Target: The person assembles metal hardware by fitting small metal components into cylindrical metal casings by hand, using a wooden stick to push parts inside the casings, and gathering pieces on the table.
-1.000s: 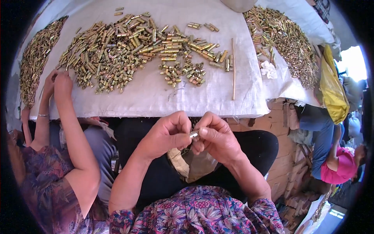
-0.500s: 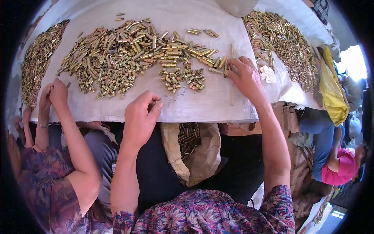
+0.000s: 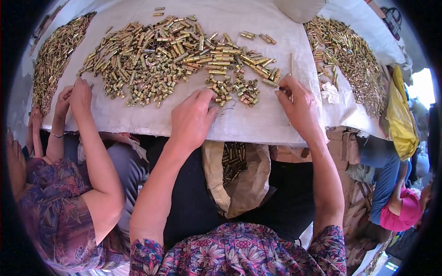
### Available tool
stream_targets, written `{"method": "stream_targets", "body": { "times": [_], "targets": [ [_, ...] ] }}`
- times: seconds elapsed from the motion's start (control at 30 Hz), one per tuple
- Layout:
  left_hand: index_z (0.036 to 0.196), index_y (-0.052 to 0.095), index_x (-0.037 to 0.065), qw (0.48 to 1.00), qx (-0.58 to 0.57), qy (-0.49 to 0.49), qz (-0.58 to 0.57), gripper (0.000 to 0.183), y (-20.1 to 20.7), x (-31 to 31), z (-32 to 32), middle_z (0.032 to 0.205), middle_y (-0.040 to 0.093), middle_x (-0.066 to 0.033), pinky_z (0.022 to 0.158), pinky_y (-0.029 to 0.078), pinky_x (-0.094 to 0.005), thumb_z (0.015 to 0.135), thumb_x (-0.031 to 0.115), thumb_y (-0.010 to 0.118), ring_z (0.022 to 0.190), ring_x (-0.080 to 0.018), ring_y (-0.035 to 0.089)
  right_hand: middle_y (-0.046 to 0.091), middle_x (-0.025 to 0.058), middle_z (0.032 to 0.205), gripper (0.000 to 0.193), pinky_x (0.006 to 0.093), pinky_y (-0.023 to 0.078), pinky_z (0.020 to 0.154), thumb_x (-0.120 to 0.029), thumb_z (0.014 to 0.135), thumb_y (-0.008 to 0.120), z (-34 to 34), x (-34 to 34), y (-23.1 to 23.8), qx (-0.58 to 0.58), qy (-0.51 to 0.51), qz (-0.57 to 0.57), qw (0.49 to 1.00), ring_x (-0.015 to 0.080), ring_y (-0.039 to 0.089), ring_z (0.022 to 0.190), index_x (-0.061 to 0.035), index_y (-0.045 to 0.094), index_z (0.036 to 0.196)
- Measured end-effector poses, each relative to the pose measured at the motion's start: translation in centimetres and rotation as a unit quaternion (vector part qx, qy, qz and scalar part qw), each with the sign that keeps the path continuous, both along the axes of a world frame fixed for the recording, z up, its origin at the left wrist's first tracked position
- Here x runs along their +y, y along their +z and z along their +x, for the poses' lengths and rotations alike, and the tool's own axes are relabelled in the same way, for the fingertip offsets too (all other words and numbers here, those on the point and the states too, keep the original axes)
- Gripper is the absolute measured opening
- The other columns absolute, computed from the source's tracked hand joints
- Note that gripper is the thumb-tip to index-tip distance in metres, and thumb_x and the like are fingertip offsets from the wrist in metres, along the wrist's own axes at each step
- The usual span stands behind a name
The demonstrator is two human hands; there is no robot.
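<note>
Loose brass-coloured metal sleeves (image 3: pixel 152 53) lie heaped across the white-covered table (image 3: pixel 248 124). Short ring-like pieces (image 3: pixel 246 92) form a small cluster at the heap's near edge. My left hand (image 3: pixel 193 117) is closed at the near left side of that cluster, its fingertips bent inward; whatever they pinch is hidden. To the right, my right hand (image 3: pixel 300 106) curls at the end of a row of longer tubes (image 3: pixel 262 69), with a small metal sleeve (image 3: pixel 290 97) between thumb and fingers. A thin wooden stick (image 3: pixel 291 64) lies on the table by this hand.
An open paper sack (image 3: pixel 216 179) with dark metal tubes inside stands between my legs. Further heaps lie at the far left (image 3: pixel 60 55) and the right (image 3: pixel 354 64). A crumpled white scrap (image 3: pixel 329 93) sits right of my hand. Another person's hands (image 3: pixel 80 96) work at left.
My left hand has moved forward and right to the short pieces. My right hand has drawn slightly nearer, its fingers more curled. The whole view has shifted a little.
</note>
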State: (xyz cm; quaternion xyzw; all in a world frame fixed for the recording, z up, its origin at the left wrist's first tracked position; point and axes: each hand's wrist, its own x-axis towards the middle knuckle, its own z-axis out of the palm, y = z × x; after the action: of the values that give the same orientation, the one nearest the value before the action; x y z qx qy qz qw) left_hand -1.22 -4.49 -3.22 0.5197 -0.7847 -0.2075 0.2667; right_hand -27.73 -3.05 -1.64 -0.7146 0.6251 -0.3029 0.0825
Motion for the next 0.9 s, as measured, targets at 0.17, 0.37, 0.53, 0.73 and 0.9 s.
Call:
{"method": "stream_targets", "body": {
  "times": [0.17,0.37,0.53,0.73,0.9],
  "targets": [
    [0.093,0.053,0.006,0.999,-0.031,-0.004,-0.024,0.021,0.4,-0.5,-0.5,0.091,0.062,-0.0136,0.068,0.048,-0.0448,0.077,0.012,0.066,0.085,-0.0353,0.061,0.063,0.0082,0.080,0.015,0.0292,0.047,0.070,-0.007,0.083,0.066,1.5,2.1,0.9,-0.098,-0.041,0.056,0.993,0.0146,0.059,0.073,0.0006,0.057,0.093],
    [0.090,0.055,0.007,0.998,-0.048,-0.012,-0.033,0.017,0.1,-0.7,-0.8,0.091,0.062,-0.0118,0.068,0.048,-0.0442,0.079,0.015,0.065,0.084,-0.0342,0.062,0.058,0.0000,0.077,0.011,0.0235,0.045,0.067,-0.009,0.087,0.066,2.8,4.9,1.3,-0.280,-0.033,0.132,0.950,0.0081,0.054,0.070,-0.0014,0.059,0.090],
    [0.090,0.056,0.007,0.999,-0.027,-0.025,-0.013,0.016,-0.2,-1.2,-0.2,0.089,0.062,-0.0108,0.068,0.049,-0.0420,0.079,0.016,0.064,0.081,-0.0328,0.062,0.055,-0.0012,0.073,0.010,0.0206,0.042,0.063,-0.011,0.088,0.065,4.8,6.2,1.8,-0.446,-0.010,0.157,0.881,0.0060,0.050,0.066,-0.0037,0.058,0.089],
    [0.086,0.054,0.006,0.954,0.247,-0.044,0.163,0.012,0.4,-0.4,1.6,0.078,0.059,-0.0043,0.063,0.048,-0.0279,0.082,0.010,0.065,0.069,-0.0148,0.059,0.059,0.0023,0.076,0.007,0.0226,0.047,0.062,-0.010,0.090,0.061,5.9,6.6,0.9,-0.618,-0.038,0.166,0.767,0.0105,0.057,0.066,-0.0035,0.057,0.091],
    [0.083,0.053,0.006,0.828,0.454,-0.067,0.322,0.013,2.4,2.6,0.9,0.078,0.057,0.0004,0.063,0.047,-0.0207,0.084,0.006,0.066,0.069,-0.0054,0.056,0.061,0.0051,0.078,0.006,0.0246,0.050,0.063,-0.008,0.092,0.058,7.2,7.1,1.3,-0.668,-0.010,0.180,0.722,0.0125,0.061,0.066,-0.0028,0.056,0.092]
  ]
}}
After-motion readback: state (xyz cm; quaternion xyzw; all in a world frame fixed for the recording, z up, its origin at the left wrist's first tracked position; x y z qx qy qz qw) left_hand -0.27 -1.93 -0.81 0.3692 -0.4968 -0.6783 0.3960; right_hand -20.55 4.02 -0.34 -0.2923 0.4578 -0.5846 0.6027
